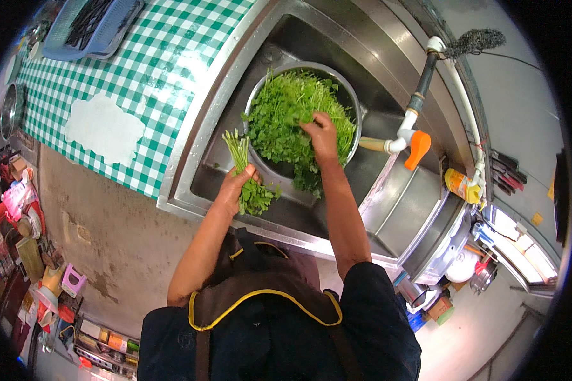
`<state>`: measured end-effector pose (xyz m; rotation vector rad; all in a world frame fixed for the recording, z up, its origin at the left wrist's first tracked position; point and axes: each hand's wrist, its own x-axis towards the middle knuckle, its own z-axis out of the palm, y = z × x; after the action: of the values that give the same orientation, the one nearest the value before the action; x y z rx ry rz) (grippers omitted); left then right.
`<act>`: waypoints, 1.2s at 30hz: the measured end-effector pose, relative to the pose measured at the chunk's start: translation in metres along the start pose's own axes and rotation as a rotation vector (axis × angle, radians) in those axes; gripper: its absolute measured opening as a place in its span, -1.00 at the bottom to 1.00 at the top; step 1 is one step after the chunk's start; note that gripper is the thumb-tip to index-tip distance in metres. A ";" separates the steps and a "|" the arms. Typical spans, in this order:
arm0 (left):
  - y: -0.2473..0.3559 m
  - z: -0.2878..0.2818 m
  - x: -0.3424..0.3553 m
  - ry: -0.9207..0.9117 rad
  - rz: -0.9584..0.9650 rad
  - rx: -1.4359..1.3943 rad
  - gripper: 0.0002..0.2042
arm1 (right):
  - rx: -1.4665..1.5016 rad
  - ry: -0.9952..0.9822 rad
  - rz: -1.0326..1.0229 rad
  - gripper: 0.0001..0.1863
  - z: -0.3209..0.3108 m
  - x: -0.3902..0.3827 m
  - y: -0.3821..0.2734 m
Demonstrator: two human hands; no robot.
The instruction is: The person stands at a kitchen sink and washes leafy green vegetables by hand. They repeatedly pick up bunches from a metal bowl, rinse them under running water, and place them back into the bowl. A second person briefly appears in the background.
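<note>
A round metal basin (357, 105) stands in the left bowl of a steel sink, heaped with leafy green herbs (279, 108) that look like coriander. My left hand (238, 181) is closed around a small bunch of the same herbs (238, 152), beside the basin's near left rim. The pale stem ends point up and away, and the leaves hang below my fist. Over the heap, my right hand (322, 132) has its fingers pinched on some sprigs, which are smeared by motion. More leaves droop over the basin's near rim under my right wrist.
A white tap pipe with an orange handle (417, 150) reaches over the sink from the right. The second sink bowl (394, 203) lies to the right, a yellow container (462, 185) beyond it. Left is a green checked tablecloth (165, 82) with a blue basket (111, 38).
</note>
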<state>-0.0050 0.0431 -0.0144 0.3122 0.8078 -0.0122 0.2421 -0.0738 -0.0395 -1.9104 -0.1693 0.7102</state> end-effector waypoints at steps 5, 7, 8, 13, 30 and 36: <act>-0.007 -0.003 0.004 0.011 0.015 -0.062 -0.80 | 0.342 -0.016 0.068 -0.71 -0.003 -0.001 -0.031; -0.009 -0.006 0.008 0.005 0.014 -0.061 -0.80 | 0.421 -0.090 0.060 -0.69 -0.013 -0.001 -0.034; -0.010 -0.008 0.008 0.003 0.014 -0.061 -0.80 | 0.610 -0.039 0.100 -0.70 -0.012 -0.001 -0.032; -0.006 0.000 0.005 0.016 0.013 -0.067 -0.80 | 1.116 -0.042 0.172 -0.79 -0.017 -0.005 -0.025; -0.006 0.033 0.055 -0.086 -0.074 -0.169 -0.58 | 0.936 -0.125 0.104 -0.59 0.008 -0.076 -0.028; -0.010 0.037 0.080 -0.045 -0.075 -0.131 -0.54 | 0.230 -0.303 -0.075 -0.69 0.012 -0.107 -0.032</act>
<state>0.0755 0.0321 -0.0497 0.1575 0.7717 -0.0363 0.1542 -0.0952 0.0277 -1.5635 -0.3331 0.9249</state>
